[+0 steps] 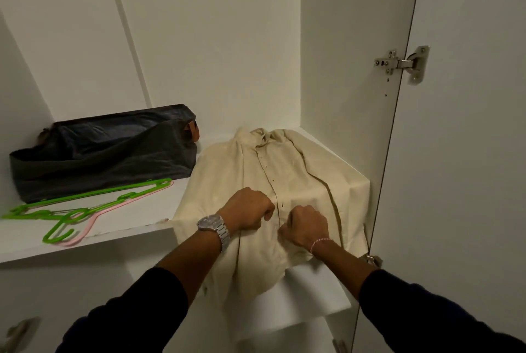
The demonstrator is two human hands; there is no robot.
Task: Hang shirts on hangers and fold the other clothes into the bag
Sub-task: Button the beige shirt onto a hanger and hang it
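Observation:
A cream button-up shirt (pixel 284 170) lies face up on the white wardrobe shelf (pixel 119 233), its lower part hanging over the front edge. My left hand (pixel 247 210) and my right hand (pixel 304 226) are both closed on the shirt's front placket, one on each side of the button line. Green hangers (pixel 85 199) and a pink hanger (pixel 85 229) lie flat on the shelf to the left. A dark fabric bag (pixel 105 153) stands at the back left of the shelf, its top sagging.
The wardrobe's right wall (pixel 341 68) stands close beside the shirt, and an open door (pixel 469 125) with a metal hinge (pixel 404 63) is to the right. A lower white shelf (pixel 313 293) sits under the hanging shirt.

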